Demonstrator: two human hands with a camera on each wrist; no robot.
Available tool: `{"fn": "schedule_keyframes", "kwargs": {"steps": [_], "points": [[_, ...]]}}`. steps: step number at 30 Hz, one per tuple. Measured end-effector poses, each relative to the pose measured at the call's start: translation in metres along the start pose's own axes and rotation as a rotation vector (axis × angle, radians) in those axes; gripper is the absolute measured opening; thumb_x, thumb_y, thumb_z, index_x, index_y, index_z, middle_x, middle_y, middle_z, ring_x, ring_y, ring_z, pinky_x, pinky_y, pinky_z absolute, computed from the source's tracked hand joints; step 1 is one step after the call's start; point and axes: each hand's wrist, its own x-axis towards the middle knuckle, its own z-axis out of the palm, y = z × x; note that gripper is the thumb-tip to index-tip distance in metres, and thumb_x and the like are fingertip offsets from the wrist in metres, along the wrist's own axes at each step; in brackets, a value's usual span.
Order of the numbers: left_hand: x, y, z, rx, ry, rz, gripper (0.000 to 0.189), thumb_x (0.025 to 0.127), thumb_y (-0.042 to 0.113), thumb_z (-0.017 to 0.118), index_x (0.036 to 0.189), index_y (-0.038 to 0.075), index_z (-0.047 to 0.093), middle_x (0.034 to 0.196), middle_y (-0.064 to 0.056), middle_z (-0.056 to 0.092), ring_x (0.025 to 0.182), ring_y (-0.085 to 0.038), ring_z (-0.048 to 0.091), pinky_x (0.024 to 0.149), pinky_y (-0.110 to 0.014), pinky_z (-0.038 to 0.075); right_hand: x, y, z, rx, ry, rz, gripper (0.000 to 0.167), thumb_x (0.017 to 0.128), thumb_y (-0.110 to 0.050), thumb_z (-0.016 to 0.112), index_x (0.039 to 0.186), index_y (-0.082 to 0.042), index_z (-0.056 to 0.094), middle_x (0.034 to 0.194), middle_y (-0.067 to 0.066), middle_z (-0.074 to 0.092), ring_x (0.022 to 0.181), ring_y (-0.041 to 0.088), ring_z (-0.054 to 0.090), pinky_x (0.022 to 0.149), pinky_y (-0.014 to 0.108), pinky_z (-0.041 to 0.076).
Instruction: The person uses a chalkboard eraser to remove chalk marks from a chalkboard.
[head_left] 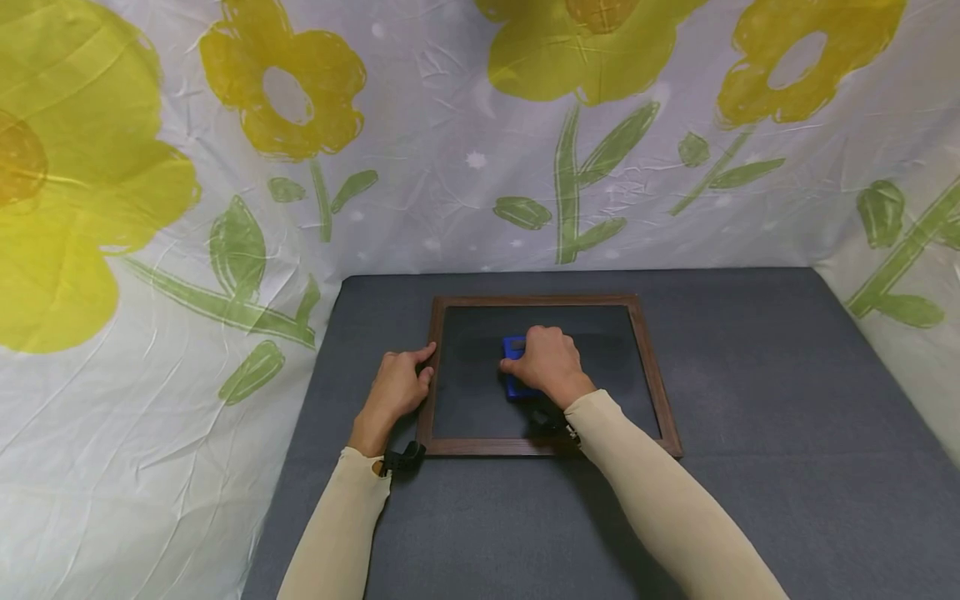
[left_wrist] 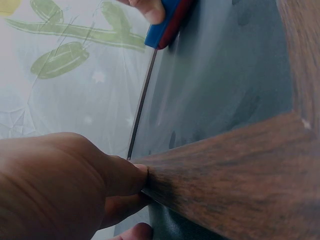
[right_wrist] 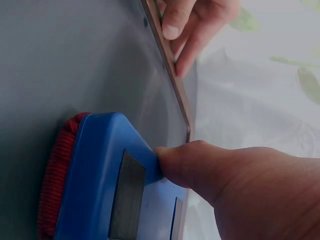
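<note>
A small blackboard (head_left: 468,408) with a brown wooden frame (head_left: 657,375) lies on the grey table. My left hand (head_left: 395,385) holds the frame's left side between thumb and fingers; in the left wrist view the thumb (left_wrist: 132,175) touches the wood's edge. On the board's dark surface, my right hand (head_left: 551,362) grips a blue eraser (head_left: 517,387). Seen from the right wrist, the eraser (right_wrist: 100,165) has a red ribbed pad (right_wrist: 57,185) facing the board, and the right thumb (right_wrist: 182,162) presses its blue body. The hand hides part of the eraser in the head view.
The grey tabletop (head_left: 780,400) extends on both sides of the board and in front of it. Behind and at the sides hangs a white cloth (head_left: 435,192) printed with yellow flowers. Black wrist cameras, one a black device (head_left: 405,457), sit at both wrists.
</note>
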Motion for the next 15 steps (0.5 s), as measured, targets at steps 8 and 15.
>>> {"fn": "schedule_keyframes", "kwargs": {"steps": [8,15], "points": [[0.000,-0.001,0.001,0.000,0.004,0.012,0.052,0.108,0.015,0.066,0.160,0.018,0.059,0.151,-0.022,0.066,0.128,-0.044,0.061,0.086,-0.050,0.051,-0.002,0.020,-0.010,-0.002,-0.001,0.007,0.055,0.093,-0.054,0.084,0.106,-0.001,0.075,0.089,0.014,0.071,0.069,0.027,0.068,0.061,0.041,0.059],[-0.001,0.001,-0.001,-0.006,0.002,0.010,0.052,0.108,0.015,0.066,0.159,0.018,0.059,0.147,-0.026,0.068,0.106,-0.040,0.059,0.069,-0.041,0.045,-0.003,0.036,-0.016,-0.008,0.000,0.024,0.058,0.094,-0.054,0.083,0.109,0.001,0.075,0.090,0.016,0.072,0.069,0.028,0.069,0.061,0.042,0.059]]}}
